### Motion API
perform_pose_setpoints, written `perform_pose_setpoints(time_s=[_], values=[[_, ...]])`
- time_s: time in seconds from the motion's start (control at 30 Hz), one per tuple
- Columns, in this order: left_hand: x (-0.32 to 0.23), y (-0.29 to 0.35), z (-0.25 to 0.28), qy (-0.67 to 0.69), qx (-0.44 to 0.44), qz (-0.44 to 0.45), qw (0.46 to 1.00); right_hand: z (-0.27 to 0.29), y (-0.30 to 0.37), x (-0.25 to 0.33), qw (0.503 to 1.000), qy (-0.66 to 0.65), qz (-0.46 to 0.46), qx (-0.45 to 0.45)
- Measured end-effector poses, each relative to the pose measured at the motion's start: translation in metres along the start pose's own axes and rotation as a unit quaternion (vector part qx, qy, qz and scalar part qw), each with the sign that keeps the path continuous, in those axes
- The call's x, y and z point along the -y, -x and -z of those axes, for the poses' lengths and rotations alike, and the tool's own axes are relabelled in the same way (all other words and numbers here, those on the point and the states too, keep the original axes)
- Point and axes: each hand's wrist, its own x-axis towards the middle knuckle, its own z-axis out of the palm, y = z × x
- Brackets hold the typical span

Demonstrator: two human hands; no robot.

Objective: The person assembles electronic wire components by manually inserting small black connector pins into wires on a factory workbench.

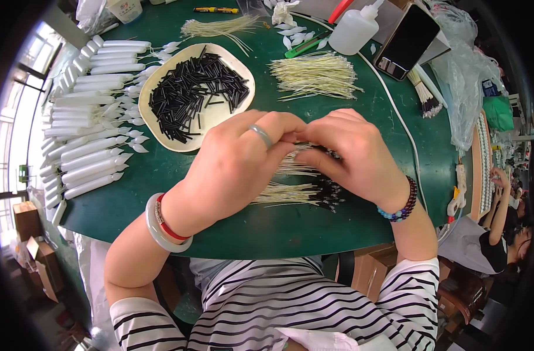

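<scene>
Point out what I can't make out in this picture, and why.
All in the head view:
Whatever may be between the left hand and right hand: hidden by their own fingers.
The left end of the upper bundle of pale strands: behind the left hand.
The top of the white tub: cut off by the upper edge.
What the co-worker's hand touches: too small.

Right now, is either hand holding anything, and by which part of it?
It cannot be told: left hand and right hand come together with curled fingers over the pale wires, hiding anything pinched there.
</scene>
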Motion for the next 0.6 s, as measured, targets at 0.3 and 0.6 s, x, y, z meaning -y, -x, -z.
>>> perform_pose_setpoints(time_s=[0.3,0.6], values=[[0.006,0.002,0.012,-0.059,0.002,0.015,0.998,0.018,0.006,-0.020,0.999,-0.039,-0.006,-0.018],[0.018,0.004,0.003,-0.079,0.070,-0.051,0.993,0.002,0.002,-0.074,0.987,0.119,-0.100,-0.028]])
